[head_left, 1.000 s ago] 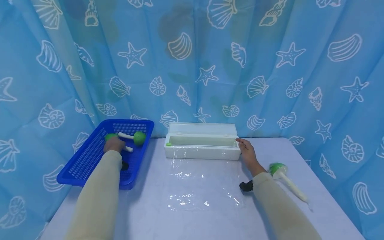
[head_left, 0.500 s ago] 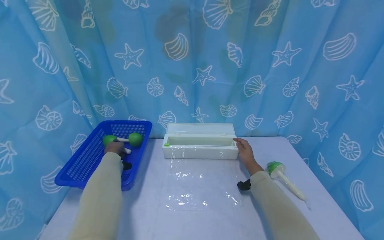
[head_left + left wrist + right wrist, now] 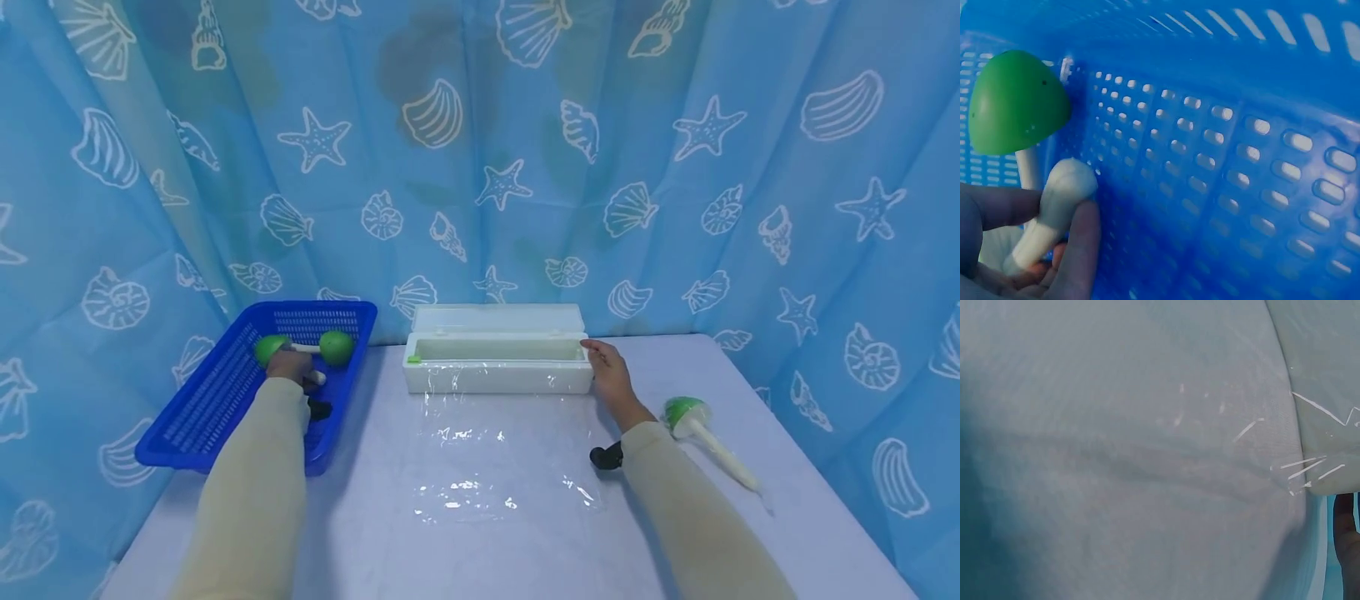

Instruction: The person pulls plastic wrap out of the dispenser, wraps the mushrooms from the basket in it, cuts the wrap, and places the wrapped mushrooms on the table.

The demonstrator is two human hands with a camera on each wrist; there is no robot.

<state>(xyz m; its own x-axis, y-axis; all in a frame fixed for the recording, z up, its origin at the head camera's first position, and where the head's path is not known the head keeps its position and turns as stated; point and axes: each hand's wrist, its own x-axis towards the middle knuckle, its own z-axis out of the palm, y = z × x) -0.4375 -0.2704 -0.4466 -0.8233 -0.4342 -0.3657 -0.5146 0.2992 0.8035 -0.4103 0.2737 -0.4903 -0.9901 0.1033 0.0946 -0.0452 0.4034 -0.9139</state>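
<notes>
In the blue basket (image 3: 247, 400) at the left, my left hand (image 3: 289, 365) pinches the white stem (image 3: 1066, 194) of a toy mushroom whose green cap (image 3: 268, 347) shows just beyond the knuckles. Another toy mushroom (image 3: 337, 348), its cap (image 3: 1019, 106) rounded and green, lies beside it in the basket. At the right end of a long white cling film dispenser (image 3: 498, 379), my right hand (image 3: 613, 379) touches the corner with extended fingers. The dispenser's lid (image 3: 498, 318) stands raised, and a small green slider (image 3: 414, 359) sits at its left end.
Clear film (image 3: 465, 487) spreads over the white tabletop (image 3: 465, 562) in front of the dispenser. A green-capped mushroom (image 3: 712, 442) wrapped in clear film lies at the right, past my right forearm. Behind the table hangs a blue shell-print curtain (image 3: 450, 192).
My left hand shifts slightly within the basket, and less of the held mushroom's stem shows past the fingers. The right hand stays at the dispenser's end. The head view has turned slightly.
</notes>
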